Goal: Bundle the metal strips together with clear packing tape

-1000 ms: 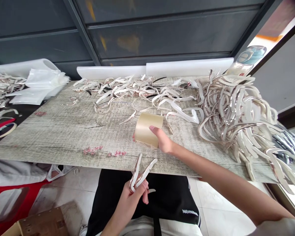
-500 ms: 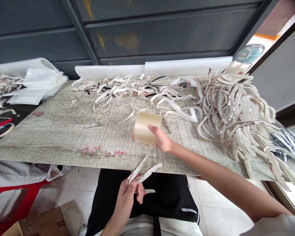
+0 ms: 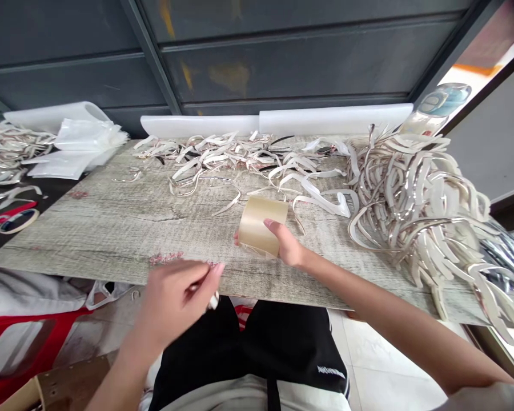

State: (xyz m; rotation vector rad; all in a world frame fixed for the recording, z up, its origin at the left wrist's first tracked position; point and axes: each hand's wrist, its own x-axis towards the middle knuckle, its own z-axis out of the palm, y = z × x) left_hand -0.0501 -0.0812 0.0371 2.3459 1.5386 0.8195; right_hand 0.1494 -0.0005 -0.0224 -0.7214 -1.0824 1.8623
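A wide roll of clear, yellowish packing tape (image 3: 257, 224) is gripped in my right hand (image 3: 290, 246), thumb on its near face and fingertips at its far left side. The roll is held over the front half of the wooden-looking table (image 3: 111, 240). My left hand (image 3: 175, 302), slightly blurred, is closed with its back toward me by the table's front edge. Only the shiny end of the curved white-and-silver strips (image 3: 214, 300) shows beneath its fingers; the rest is hidden by the hand.
A large heap of curved white-and-silver strips (image 3: 415, 200) covers the table's right end. More loose strips (image 3: 235, 157) lie along the back, before white rolled sheets (image 3: 334, 119). At left are plastic bags (image 3: 79, 145), another strip pile (image 3: 12, 151) and a tape ring (image 3: 19, 221).
My left hand has moved left and up and turned over, so the strips it showed in front are now mostly hidden. My right hand still holds the tape roll. The view has shifted slightly.
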